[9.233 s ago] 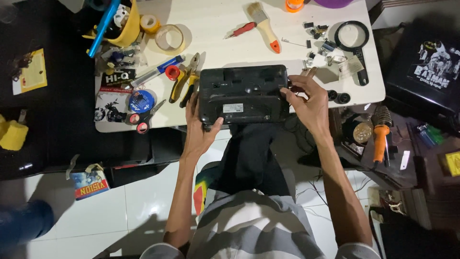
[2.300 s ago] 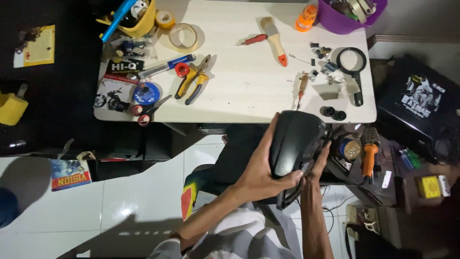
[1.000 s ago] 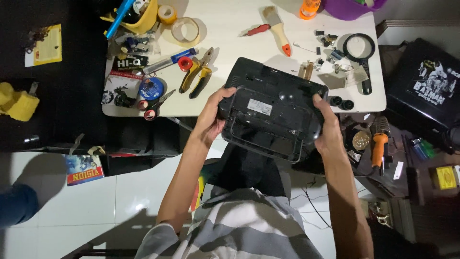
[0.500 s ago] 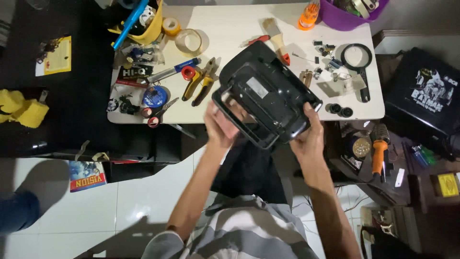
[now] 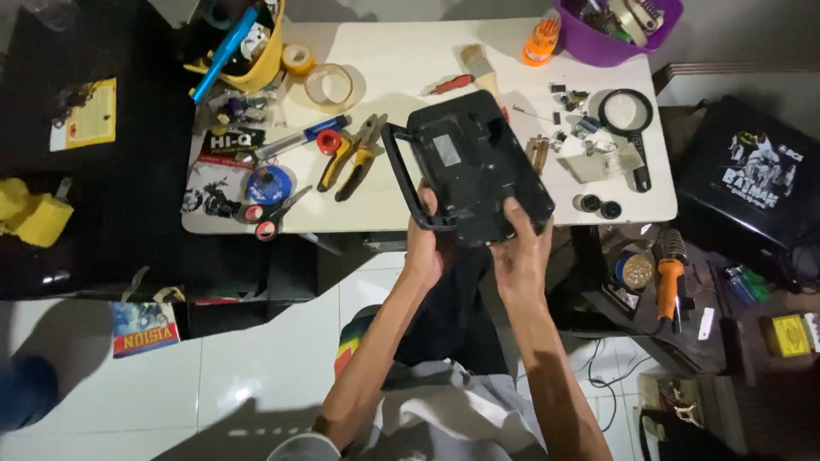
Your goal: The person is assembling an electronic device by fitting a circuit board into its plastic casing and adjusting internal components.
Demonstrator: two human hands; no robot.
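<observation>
Hands grip a black device (image 5: 474,166) at frame centre, above the white table (image 5: 401,213) edge. Our left hand (image 5: 424,248) curls round its carry handle; our right hand (image 5: 521,252) presses spread fingers on its lower-right corner. Long axis runs upper left to lower right.

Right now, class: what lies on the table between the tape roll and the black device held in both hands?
Head view: between tape roll and black device lie yellow-handled pliers.
</observation>
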